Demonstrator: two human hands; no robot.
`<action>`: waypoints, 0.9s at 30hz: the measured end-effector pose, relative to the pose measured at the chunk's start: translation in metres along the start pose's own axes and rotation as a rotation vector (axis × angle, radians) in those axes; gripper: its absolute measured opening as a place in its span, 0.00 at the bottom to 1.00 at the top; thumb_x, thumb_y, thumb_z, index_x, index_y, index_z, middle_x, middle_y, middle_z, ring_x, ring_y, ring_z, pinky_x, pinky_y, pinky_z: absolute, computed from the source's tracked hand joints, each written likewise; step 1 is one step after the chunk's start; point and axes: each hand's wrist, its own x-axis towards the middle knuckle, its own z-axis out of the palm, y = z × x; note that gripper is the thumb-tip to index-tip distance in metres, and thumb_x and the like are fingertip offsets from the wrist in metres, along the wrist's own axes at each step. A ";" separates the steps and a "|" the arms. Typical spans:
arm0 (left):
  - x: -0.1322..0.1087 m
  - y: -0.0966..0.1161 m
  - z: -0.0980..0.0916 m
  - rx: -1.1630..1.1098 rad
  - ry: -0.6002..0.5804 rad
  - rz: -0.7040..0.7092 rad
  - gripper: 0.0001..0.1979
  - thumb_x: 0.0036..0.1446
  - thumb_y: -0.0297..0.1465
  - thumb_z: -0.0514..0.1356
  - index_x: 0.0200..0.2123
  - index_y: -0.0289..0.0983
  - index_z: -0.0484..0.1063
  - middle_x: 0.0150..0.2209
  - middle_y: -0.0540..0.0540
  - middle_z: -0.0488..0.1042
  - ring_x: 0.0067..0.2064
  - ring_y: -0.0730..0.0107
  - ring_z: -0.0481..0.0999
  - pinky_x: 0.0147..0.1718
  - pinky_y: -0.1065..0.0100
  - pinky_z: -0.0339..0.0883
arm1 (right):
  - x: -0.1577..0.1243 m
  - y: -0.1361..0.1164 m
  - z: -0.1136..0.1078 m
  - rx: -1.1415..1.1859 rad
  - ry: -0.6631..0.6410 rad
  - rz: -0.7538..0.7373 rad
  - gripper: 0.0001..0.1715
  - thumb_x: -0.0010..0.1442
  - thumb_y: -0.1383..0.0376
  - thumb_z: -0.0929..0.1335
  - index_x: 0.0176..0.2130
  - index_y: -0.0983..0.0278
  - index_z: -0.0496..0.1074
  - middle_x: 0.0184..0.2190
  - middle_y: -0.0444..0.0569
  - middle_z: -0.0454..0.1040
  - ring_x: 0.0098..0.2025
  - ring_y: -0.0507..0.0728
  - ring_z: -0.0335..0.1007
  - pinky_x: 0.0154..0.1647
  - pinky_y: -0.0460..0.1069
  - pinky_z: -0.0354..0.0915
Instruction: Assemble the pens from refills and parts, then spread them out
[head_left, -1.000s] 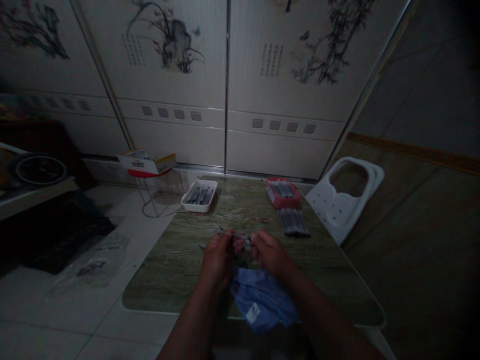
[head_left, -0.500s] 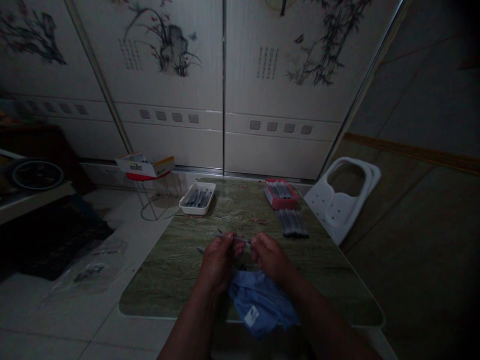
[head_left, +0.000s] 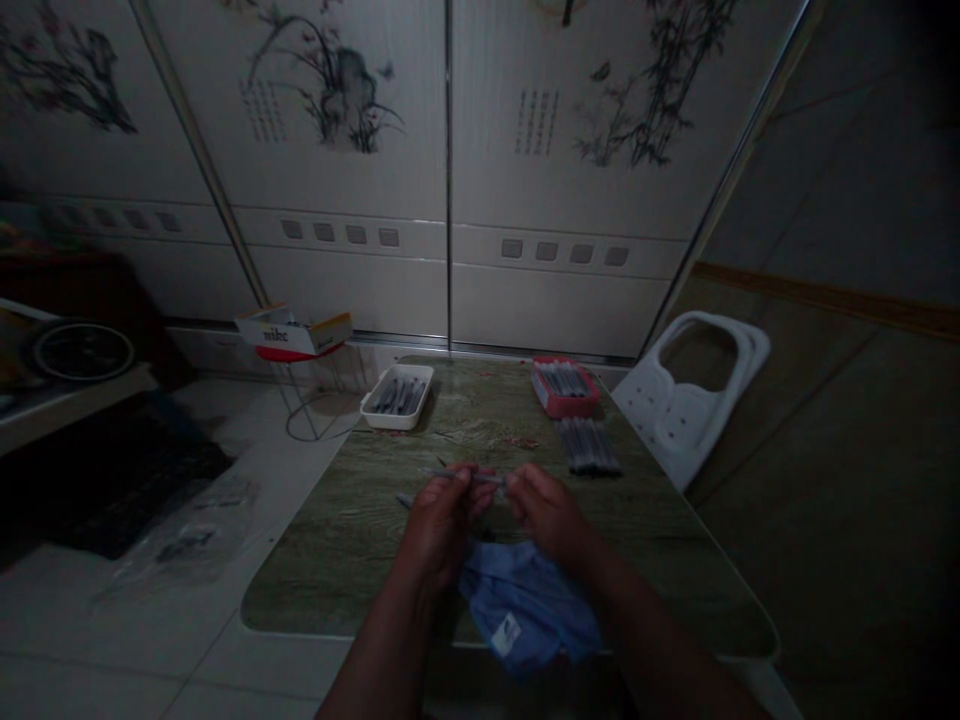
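Observation:
Over the middle of the table, my left hand (head_left: 444, 508) is closed around a thin, clear pen (head_left: 489, 480). Its left end sticks out past my thumb. At the other end, the fingers of my right hand (head_left: 541, 502) pinch the pen, their tips partly hiding it. A blue cloth (head_left: 529, 595) with a white label lies beneath my wrists, hanging over the near table edge. Beside my left hand, part of another pen-like piece (head_left: 403, 499) rests on the table.
A white tray (head_left: 395, 420) of pens stands at the back left of the wood-grain table (head_left: 345, 570). Back right is a pink box (head_left: 568, 405) of pens, with a row of pens (head_left: 589, 447) before it. Small reddish bits (head_left: 520, 442) lie mid-table. A white folding chair (head_left: 679, 410) leans at right.
Both hands stay on the pen in nearly the same place, with slight finger movement. The whole view has shifted a little.

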 end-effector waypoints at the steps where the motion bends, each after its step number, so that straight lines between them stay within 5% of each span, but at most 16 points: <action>1: -0.001 0.001 0.001 0.004 -0.019 0.003 0.10 0.57 0.28 0.68 0.43 0.34 0.76 0.42 0.38 0.83 0.38 0.67 0.83 0.39 0.70 0.77 | 0.001 0.000 0.001 0.067 0.000 0.055 0.23 0.64 0.46 0.66 0.29 0.60 0.64 0.21 0.39 0.62 0.21 0.50 0.55 0.20 0.45 0.51; 4: -0.003 0.002 0.003 0.018 -0.044 0.007 0.11 0.56 0.28 0.69 0.43 0.35 0.76 0.44 0.38 0.83 0.38 0.67 0.83 0.41 0.69 0.77 | 0.001 0.003 0.003 0.233 0.002 0.187 0.22 0.62 0.45 0.66 0.30 0.60 0.63 0.19 0.37 0.58 0.17 0.49 0.48 0.17 0.45 0.44; 12: 0.004 -0.010 0.000 0.090 0.028 0.020 0.13 0.59 0.37 0.68 0.41 0.33 0.76 0.31 0.41 0.81 0.33 0.67 0.82 0.34 0.71 0.76 | -0.001 0.020 0.004 0.238 0.066 0.104 0.23 0.63 0.46 0.67 0.30 0.61 0.65 0.21 0.39 0.63 0.23 0.49 0.54 0.22 0.45 0.51; 21: 0.000 -0.009 0.003 0.098 -0.109 -0.001 0.12 0.58 0.30 0.68 0.44 0.34 0.76 0.44 0.37 0.82 0.39 0.66 0.84 0.42 0.69 0.77 | -0.003 0.016 -0.002 0.476 -0.007 0.274 0.23 0.59 0.45 0.68 0.29 0.60 0.64 0.15 0.34 0.54 0.14 0.46 0.42 0.16 0.45 0.40; 27: 0.003 -0.013 0.002 0.109 -0.050 -0.024 0.13 0.58 0.30 0.68 0.46 0.34 0.75 0.44 0.38 0.83 0.40 0.67 0.84 0.42 0.69 0.77 | -0.002 0.024 -0.009 0.289 0.098 0.203 0.28 0.61 0.41 0.67 0.29 0.62 0.67 0.16 0.38 0.62 0.17 0.48 0.52 0.18 0.44 0.46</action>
